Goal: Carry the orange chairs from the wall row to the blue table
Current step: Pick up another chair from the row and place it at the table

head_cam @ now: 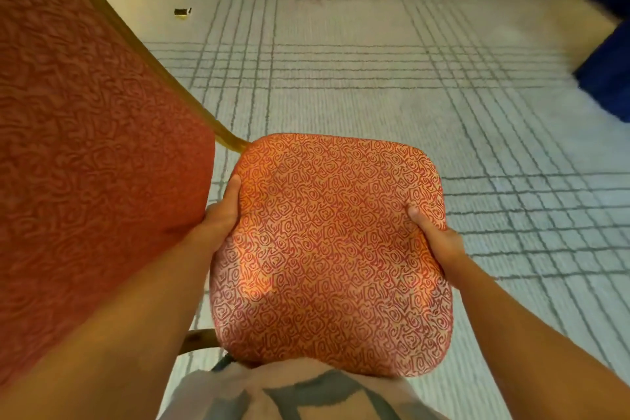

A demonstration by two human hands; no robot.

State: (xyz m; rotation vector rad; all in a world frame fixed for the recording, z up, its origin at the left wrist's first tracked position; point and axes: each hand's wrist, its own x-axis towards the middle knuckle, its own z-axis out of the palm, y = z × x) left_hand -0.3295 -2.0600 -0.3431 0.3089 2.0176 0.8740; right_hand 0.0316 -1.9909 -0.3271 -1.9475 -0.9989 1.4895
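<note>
Shirt (272, 395): sitting nearest the lens, grey with a dark print, touching the near edge of the seat cushion (327, 283); probably bracing the load against the body.
Left hand (221, 215): gripping the cushion's left edge, pressing the thumb into the top fabric and hiding the fingers underneath; pinching the padding rather than spreading flat.
Right hand (436, 239): mirroring that hold on the right edge, denting the fabric with the thumb and tucking the fingers out of sight below.
Orange chair (306, 201): hanging between both hands at about waist level, seemingly clear of the floor, seat facing up; balancing evenly, judging by the matched side grips.
Backrest (85, 147): looming at the left, very close, turned to the person's side; likely keeping the way ahead visible.
Gold frame (163, 72): running along the backrest's edge down to the seat's far left corner.
Carpet (341, 78): stretching ahead, pale with grey grid lines.
Blue table (606, 78): showing only as blurred blue drapery at the upper right, well apart from the chair.
Dark scrap (182, 11): lying on the carpet far ahead, left of centre.
Stage: apparently carrying mid-route, needing a turn rightward toward the blue.
</note>
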